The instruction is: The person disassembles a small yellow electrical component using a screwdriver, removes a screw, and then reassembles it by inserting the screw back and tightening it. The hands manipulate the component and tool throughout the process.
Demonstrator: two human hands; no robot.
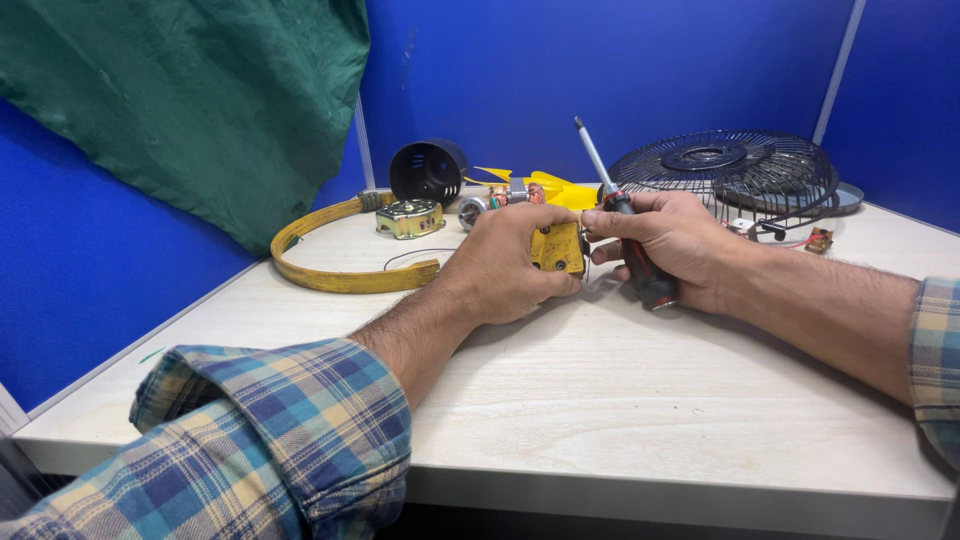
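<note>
My left hand [510, 262] grips a small yellow plastic housing part [560, 247] near the middle of the pale wooden table [620, 400]. My right hand [672, 245] is closed around a screwdriver [622, 215] with a red and black handle, its metal shaft pointing up and to the left. The right thumb and forefinger meet at the top of the yellow part, pinching something too small to make out. Both forearms rest low over the table, sleeves of blue and yellow plaid rolled back.
Behind the hands lie a yellow curved ring piece [335, 262], a small metal motor block [410, 218], a black cylindrical cover [428, 170], yellow fan parts [545, 188] and a black wire fan grille [728, 170]. Blue partition walls and a green cloth [190, 90] enclose the corner.
</note>
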